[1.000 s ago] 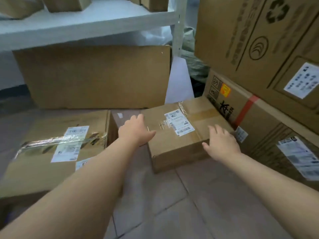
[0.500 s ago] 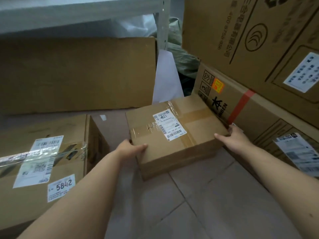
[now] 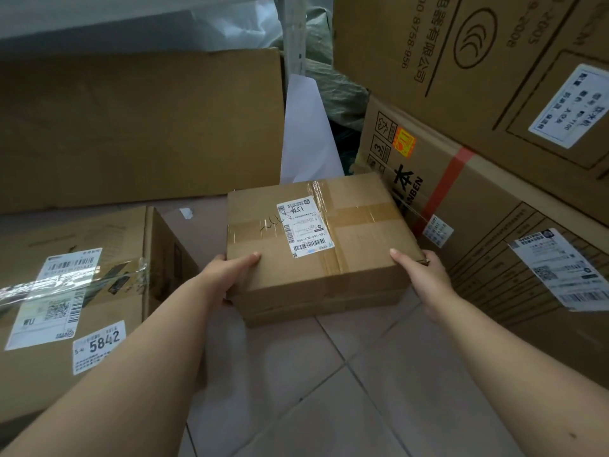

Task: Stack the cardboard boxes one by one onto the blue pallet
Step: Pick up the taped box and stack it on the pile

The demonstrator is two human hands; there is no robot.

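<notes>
A small taped cardboard box (image 3: pixel 356 232) with a white shipping label on top sits in the middle, its near edge raised slightly off the tiled floor. My left hand (image 3: pixel 227 275) grips its left near corner, thumb on top. My right hand (image 3: pixel 421 275) grips its right near corner, thumb on the lid. No blue pallet is in view.
A larger box labelled 5842 (image 3: pixel 75 291) lies at the left. Big printed cartons (image 3: pixel 494 199) are stacked at the right, close to my right hand. A flat cardboard sheet (image 3: pixel 138 127) leans at the back under a white shelf. Tiled floor (image 3: pixel 329 390) lies in front.
Both hands went from resting on top of the small box to gripping its two near corners. The box has turned and come closer to me, its near edge lifting.
</notes>
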